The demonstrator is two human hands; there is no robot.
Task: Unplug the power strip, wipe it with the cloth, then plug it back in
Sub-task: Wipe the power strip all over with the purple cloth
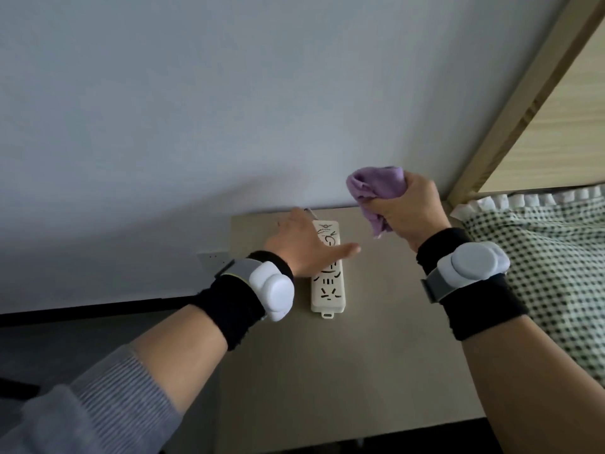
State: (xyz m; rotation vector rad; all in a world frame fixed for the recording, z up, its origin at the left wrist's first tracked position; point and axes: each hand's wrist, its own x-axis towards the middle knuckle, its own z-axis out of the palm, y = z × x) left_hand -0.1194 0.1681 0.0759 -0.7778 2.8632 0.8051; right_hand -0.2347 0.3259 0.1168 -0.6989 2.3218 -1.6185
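A white power strip (pixel 328 291) lies lengthwise on the beige tabletop (pixel 376 339), its far end toward the wall. My left hand (pixel 304 245) hovers over or rests on the strip's far half, palm down, fingers spread, thumb pointing right; whether it touches I cannot tell. The strip's cord and plug are hidden behind this hand. My right hand (pixel 409 209) is raised above the table to the right of the strip, fist closed around a bunched purple cloth (pixel 373 191).
A wall socket (pixel 212 258) sits low on the grey wall, left of the table's edge. A bed with a checked cover (pixel 540 267) and a wooden frame (pixel 523 103) stands at the right. Dark floor lies to the left.
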